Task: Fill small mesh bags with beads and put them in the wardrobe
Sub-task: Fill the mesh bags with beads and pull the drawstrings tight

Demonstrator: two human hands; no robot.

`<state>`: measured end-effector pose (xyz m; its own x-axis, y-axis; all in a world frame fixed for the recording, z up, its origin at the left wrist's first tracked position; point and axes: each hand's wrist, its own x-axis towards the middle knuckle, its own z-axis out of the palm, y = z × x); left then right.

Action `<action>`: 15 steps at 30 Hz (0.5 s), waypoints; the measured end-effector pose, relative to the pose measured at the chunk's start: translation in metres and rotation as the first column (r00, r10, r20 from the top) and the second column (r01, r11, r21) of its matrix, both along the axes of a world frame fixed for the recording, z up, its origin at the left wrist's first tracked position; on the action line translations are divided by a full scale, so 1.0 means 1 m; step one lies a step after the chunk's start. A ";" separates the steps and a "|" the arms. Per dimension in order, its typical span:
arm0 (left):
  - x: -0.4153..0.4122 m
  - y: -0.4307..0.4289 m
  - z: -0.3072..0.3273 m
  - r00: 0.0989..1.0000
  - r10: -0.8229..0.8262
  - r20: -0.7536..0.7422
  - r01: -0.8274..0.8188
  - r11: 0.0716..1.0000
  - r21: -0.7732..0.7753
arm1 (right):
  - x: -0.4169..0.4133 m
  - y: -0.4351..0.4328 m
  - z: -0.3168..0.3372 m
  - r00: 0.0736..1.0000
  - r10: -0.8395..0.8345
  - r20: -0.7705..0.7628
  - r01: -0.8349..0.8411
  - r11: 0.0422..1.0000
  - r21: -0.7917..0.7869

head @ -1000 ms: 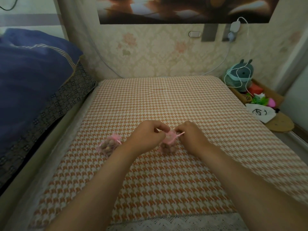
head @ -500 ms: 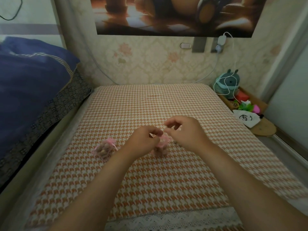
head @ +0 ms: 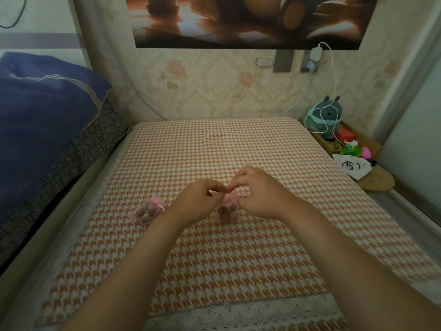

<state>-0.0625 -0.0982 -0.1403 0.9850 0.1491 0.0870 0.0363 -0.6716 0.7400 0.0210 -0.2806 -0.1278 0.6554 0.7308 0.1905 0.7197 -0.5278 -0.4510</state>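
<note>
The pink mesh bag (head: 226, 209) being worked on sits upright on the houndstooth cover (head: 214, 151), its lower half bulging with brownish beads and its top gathered into a frill. Both hands close over that frill. The left hand (head: 199, 199) has its fingers curled, with thumb and forefinger pinched together at the bag's neck. The right hand (head: 260, 194) meets it from the other side with the same fine pinch. The drawstring itself is too thin to make out, so it cannot be told whether a knot is made.

To the left of this bag, apart from it and just beyond the left wrist, lies a second filled bag (head: 148, 210), its top already gathered. Far left of the bag rises blue bedding (head: 43, 111). Well to its right and further back stand a teal toy (head: 324, 118) and a white pouch (head: 353, 167).

The likely step is cinching or tying the neck. The risk is a slack closure: if the strings are pulled unevenly or let go before a knot holds, the neck could reopen and beads scatter over the cover. Tugging sideways may tip the bag or tear the mesh. The left forearm could nudge the second bag.
</note>
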 end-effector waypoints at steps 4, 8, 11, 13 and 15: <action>-0.001 0.000 0.000 1.000 -0.012 0.011 0.012 1.000 0.018 | 0.000 -0.002 0.000 0.985 -0.012 -0.170 0.021 0.999 0.050; 0.000 -0.005 -0.001 1.000 0.015 0.010 -0.014 1.000 -0.019 | 0.021 -0.015 -0.009 0.972 -0.169 -0.160 0.195 0.968 0.160; 0.002 -0.008 -0.001 1.000 0.026 0.017 -0.026 0.999 -0.044 | 0.037 -0.030 -0.027 0.939 -0.314 -0.139 0.321 0.947 0.024; 0.003 -0.009 -0.001 0.998 0.053 0.035 -0.051 0.997 -0.055 | 0.042 -0.034 -0.040 0.928 -0.347 -0.138 0.338 0.937 -0.088; 0.006 -0.009 -0.002 0.996 0.082 0.038 -0.081 0.996 -0.045 | 0.042 -0.032 -0.048 0.927 -0.339 -0.157 0.324 0.939 -0.116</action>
